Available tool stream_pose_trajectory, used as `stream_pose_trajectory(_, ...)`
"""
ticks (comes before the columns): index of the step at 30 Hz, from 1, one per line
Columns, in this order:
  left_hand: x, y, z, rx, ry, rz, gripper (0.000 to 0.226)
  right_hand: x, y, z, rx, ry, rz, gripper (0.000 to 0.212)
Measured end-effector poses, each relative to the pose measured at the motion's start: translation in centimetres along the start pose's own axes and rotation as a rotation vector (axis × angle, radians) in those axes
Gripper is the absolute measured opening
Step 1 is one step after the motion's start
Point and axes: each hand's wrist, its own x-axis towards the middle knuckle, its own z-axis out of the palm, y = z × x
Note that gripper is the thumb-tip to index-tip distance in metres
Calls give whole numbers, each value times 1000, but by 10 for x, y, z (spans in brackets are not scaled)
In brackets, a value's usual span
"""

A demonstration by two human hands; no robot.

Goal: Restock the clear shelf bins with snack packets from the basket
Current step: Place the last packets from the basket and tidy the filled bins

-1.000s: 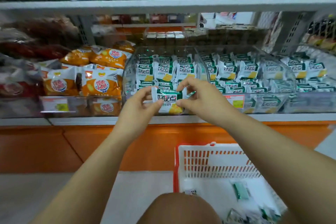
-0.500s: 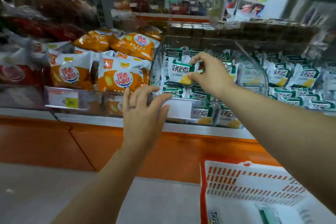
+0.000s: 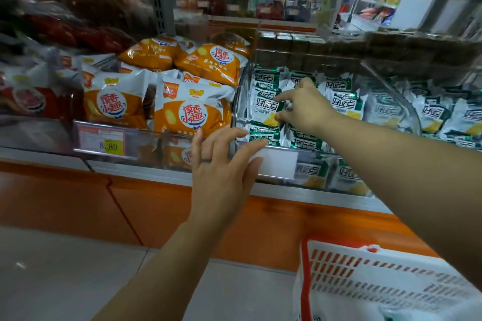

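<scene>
The right hand (image 3: 302, 108) is pinching 1 green-and-white snack packet (image 3: 263, 109), seating it in the clear bin (image 3: 237, 104). The left hand (image 3: 221, 164) is hovering open-fingered. Next move, likely: letting go and reaching for the basket (image 3: 365, 281).

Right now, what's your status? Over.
Right hand pinching green packet inside clear bin. Left hand open at bin's front. Nothing in the way.

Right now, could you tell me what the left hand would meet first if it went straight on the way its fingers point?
Probably the front wall of the clear bin, beside the white label; the open left hand points at it, green packets behind. Depth is unclear.
</scene>
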Motion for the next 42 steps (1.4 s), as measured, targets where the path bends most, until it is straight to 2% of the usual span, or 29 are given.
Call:
stream_pose_trajectory(3,2,4,-8,14,-10,-24,23,-23,1,-7,29,81,-92,50)
stream_pose_trajectory(5,-1,14,-13,22,38,-35,22,-50,2,-12,67,181,-193,45)
stream_pose_trajectory(8,-14,37,-20,-46,110,60,17,-101,11,-20,119,306,-413,30)
stream_pose_trajectory(10,-29,52,-17,-115,15,125,15,-133,28,-17,156,292,-539,22)
stream_pose_trajectory(12,-48,67,-6,-177,-176,148,17,-165,52,-7,176,193,-549,18)
stream_pose_trajectory(17,-99,98,28,-247,-669,72,26,-220,131,46,163,-168,-280,12)
stream_pose_trajectory(20,-124,106,49,-266,-799,-67,27,-238,170,79,159,-400,-76,18)
stream_pose_trajectory(23,-138,111,61,-285,-836,-161,30,-255,195,117,210,-560,88,22)
stream_pose_trajectory(27,-146,109,69,-324,-811,-183,25,-273,209,175,273,-687,212,31)
stream_pose_trajectory(32,-149,106,71,-388,-832,-200,24,-280,192,239,614,-842,533,58)
stream_pose_trajectory(34,-149,105,71,-407,-843,-206,27,-281,187,258,652,-860,607,63)
stream_pose_trajectory(38,-149,105,71,-412,-865,-220,36,-278,181,279,738,-830,629,54)
stream_pose_trajectory(42,-149,104,71,-420,-897,-248,37,-282,172,293,737,-811,568,63)
